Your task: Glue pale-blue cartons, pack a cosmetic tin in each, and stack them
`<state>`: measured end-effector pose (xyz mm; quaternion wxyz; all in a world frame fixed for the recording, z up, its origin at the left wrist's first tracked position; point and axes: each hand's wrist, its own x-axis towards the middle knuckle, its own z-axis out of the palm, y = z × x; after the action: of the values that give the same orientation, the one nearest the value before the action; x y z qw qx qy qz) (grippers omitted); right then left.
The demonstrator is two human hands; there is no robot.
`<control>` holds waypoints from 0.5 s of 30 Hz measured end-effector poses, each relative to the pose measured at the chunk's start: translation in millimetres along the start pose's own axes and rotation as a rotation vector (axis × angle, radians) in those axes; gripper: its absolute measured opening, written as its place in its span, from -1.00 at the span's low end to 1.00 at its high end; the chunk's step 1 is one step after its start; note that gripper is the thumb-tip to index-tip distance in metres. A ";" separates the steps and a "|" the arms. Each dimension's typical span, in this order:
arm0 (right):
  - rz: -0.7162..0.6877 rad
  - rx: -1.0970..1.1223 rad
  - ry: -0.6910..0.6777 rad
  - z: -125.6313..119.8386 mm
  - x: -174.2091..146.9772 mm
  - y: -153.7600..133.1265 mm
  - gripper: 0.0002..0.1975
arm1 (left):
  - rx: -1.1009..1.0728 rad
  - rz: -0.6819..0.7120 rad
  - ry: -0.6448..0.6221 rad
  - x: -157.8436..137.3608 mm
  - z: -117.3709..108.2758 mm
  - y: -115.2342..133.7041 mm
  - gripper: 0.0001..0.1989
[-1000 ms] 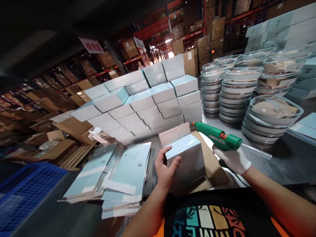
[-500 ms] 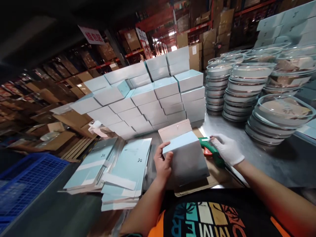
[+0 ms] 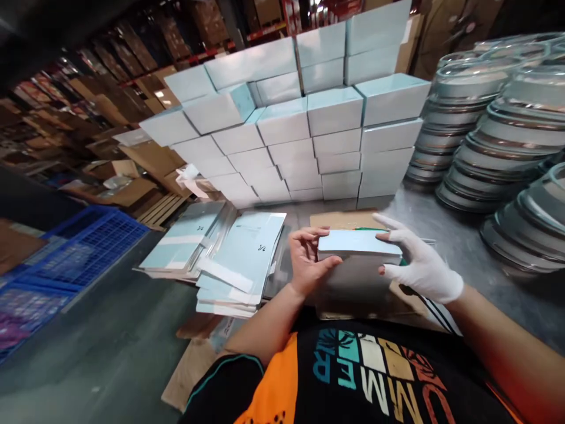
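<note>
A small carton [image 3: 358, 242] with a pale blue top and a shaded grey front is between my two hands, close in front of my body. My bare left hand [image 3: 305, 262] grips its left end, fingers at the top edge and thumb on the front. On the other end, my right hand [image 3: 421, 266], in a white glove with bare thumb and finger tips, holds the right side. Behind the carton a green tool [image 3: 369, 229] is mostly hidden; only slivers of it show. A brown cardboard sheet [image 3: 339, 220] lies underneath.
Stacked white and pale blue cartons [image 3: 291, 150] form a wall at the back. Flat light blue carton blanks [image 3: 247, 250] lie in piles on the left. Round glass dishes [image 3: 468, 153] stand in stacks on the right. A blue crate [image 3: 110, 247] is at far left.
My right hand has left the green and red tape dispenser and taken the carton's right end. The carton now sits level, and the pinkish flap behind it no longer shows. My view has shifted.
</note>
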<state>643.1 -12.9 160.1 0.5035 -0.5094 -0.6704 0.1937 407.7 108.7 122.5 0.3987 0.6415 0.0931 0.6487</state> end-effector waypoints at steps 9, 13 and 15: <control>-0.216 -0.029 -0.105 3.9 -5.1 -10.4 -0.64 | 0.008 0.182 -0.397 21.7 -13.7 9.5 -0.73; -0.106 -0.075 0.001 12.4 -12.1 -5.6 -0.64 | 0.036 0.066 -0.404 19.6 -11.1 9.5 -0.74; 0.089 -0.133 0.104 19.9 -17.9 2.4 -0.31 | 0.064 -0.088 -0.349 13.7 -11.3 6.9 -0.42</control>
<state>626.4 -22.6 141.4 0.4936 -0.5806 -0.6312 0.1441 396.6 117.2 135.4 0.4162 0.7521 0.0714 0.5061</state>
